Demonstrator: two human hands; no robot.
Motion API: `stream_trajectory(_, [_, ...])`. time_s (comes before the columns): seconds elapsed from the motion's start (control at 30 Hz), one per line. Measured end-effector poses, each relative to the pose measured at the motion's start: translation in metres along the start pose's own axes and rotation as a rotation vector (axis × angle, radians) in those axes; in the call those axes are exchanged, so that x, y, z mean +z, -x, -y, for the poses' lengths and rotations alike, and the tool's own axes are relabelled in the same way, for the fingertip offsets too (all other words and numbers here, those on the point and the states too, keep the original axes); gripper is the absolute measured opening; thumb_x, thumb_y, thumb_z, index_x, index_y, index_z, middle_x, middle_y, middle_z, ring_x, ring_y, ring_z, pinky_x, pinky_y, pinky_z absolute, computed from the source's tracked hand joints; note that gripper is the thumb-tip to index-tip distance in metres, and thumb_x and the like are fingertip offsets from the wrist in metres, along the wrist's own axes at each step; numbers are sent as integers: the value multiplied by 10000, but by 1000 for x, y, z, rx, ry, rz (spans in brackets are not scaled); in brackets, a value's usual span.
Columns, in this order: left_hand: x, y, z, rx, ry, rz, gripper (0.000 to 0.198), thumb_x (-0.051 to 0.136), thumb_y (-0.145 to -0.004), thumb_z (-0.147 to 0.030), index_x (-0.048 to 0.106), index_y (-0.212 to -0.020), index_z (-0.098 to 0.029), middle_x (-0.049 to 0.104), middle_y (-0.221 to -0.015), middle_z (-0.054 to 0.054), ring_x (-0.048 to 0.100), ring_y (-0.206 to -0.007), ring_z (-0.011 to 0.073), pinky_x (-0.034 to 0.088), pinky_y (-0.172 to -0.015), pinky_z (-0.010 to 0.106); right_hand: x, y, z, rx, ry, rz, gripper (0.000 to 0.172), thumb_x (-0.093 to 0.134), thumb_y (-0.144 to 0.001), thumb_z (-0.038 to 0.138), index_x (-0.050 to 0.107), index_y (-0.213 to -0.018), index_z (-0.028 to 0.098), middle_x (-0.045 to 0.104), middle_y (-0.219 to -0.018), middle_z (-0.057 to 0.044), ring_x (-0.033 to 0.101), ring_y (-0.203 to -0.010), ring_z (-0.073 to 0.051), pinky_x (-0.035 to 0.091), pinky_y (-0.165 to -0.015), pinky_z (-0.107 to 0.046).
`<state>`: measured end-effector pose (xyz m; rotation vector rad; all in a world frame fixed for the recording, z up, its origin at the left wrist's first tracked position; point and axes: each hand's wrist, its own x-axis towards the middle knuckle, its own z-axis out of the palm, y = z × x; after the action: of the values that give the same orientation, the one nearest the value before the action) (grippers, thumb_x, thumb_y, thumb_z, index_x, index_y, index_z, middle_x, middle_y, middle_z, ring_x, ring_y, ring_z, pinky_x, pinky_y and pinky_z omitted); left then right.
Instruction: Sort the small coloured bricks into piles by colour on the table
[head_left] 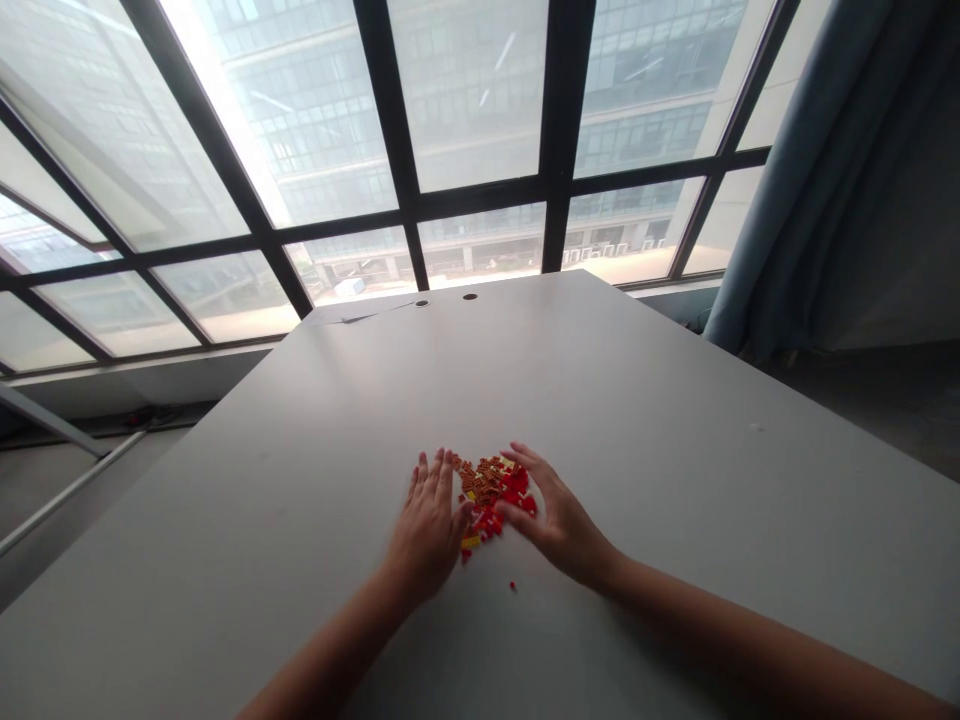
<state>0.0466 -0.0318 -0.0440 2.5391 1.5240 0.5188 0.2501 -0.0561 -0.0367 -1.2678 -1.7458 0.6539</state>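
Note:
A small heap of toy building bricks [487, 485] lies on the white table, brown ones toward the back, red ones toward the front and right, with a few yellow ones among them. My left hand [427, 530] rests along the heap's left side, fingers stretched forward and thumb at the bricks. On the right side, my right hand [551, 515] curves around the heap with thumb and fingers apart. Neither hand has a brick visibly gripped. One loose red brick [512, 585] sits in front of the heap, apart from both hands.
The white table [480, 370] stretches away toward large black-framed windows [480, 190]. Near its far edge are two round holes, one being the dark hole [470, 296]. A blue-grey curtain [787, 200] hangs at the right. A metal bar [71, 490] shows at the left.

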Motion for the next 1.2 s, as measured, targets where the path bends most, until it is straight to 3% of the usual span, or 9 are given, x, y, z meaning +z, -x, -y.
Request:
stream_trajectory(0.07, [-7, 0, 8, -21, 31, -31, 650, 214, -965, -470, 214, -1457, -46, 244, -1520, 192, 52, -1433, 295, 183, -1151, 525, -14, 15, 0, -193, 138, 189, 911, 686, -686, 587, 334, -1446, 226, 224, -1540, -127, 200, -1411, -315, 282, -1120, -486])
stream_trajectory(0.17, [-15, 4, 15, -45, 54, -52, 626, 229, -964, -459, 255, -1447, -63, 294, -1504, 189, 93, -1432, 296, 185, -1150, 530, -20, 25, -5, -345, 286, 270, 1029, 693, -653, 627, 249, -1484, 213, 151, -1554, -144, 102, -1423, -340, 197, -1137, -525])
stream_trajectory(0.4, [-39, 34, 23, 103, 1, 66, 902, 515, -816, -608, 88, -1499, -202, 144, -1557, 144, 39, -1427, 365, 208, -1125, 568, -6, 1, -11, -321, 371, 96, 773, 597, -818, 493, 291, -1460, 192, 225, -1533, -164, 163, -1422, -302, 235, -1135, -522])
stream_trajectory(0.57, [-34, 43, 38, 112, -126, 98, 981, 508, -779, -675, 53, -1500, -189, 101, -1563, 137, -19, -1421, 382, 180, -1127, 571, -20, -7, -14, -255, 340, 112, 612, 578, -833, 490, 461, -1352, 186, 331, -1490, -163, 247, -1398, -302, 252, -1131, -519])
stream_trajectory(0.7, [-21, 27, 35, 92, -150, 135, 955, 430, -807, -695, 70, -1496, -142, 80, -1563, 140, -52, -1422, 355, 147, -1146, 534, -27, -16, -17, -233, 302, 106, 430, 585, -842, 409, 585, -1220, 203, 376, -1470, -141, 298, -1379, -288, 273, -1122, -519])
stream_trajectory(0.83, [-15, 7, 23, 90, -136, 119, 950, 402, -813, -705, 120, -1487, -98, 105, -1554, 162, -49, -1423, 344, 139, -1149, 529, -26, -31, -17, -215, 239, 117, 196, 537, -865, 289, 698, -957, 223, 598, -1275, -102, 481, -1266, -263, 312, -1106, -514])
stream_trajectory(1.0, [-16, -15, 17, 138, -95, 65, 770, 393, -884, -595, 242, -1464, -111, 224, -1533, 139, 25, -1435, 302, 121, -1165, 509, -20, -51, -22, -160, 189, 84, 216, 516, -854, 242, 716, -936, 234, 691, -1109, -73, 631, -1065, -233, 488, -961, -425])
stream_trajectory(1.1, [-14, -31, 21, 80, -52, 19, 480, 330, -963, -374, 415, -1385, -161, 383, -1473, 91, 165, -1425, 266, 161, -1162, 506, -14, -60, -29, -149, 167, 101, 232, 519, -848, 243, 725, -950, 215, 691, -1110, -78, 641, -1037, -231, 497, -940, -407])
stream_trajectory(1.2, [-7, -45, 26, -12, 10, -26, 365, 354, -952, -221, 566, -1249, -204, 470, -1419, 55, 269, -1395, 269, 227, -1143, 510, -11, -64, -36, -174, 109, 169, 241, 530, -846, 247, 730, -971, 200, 700, -1090, -86, 643, -1015, -227, 492, -932, -394])
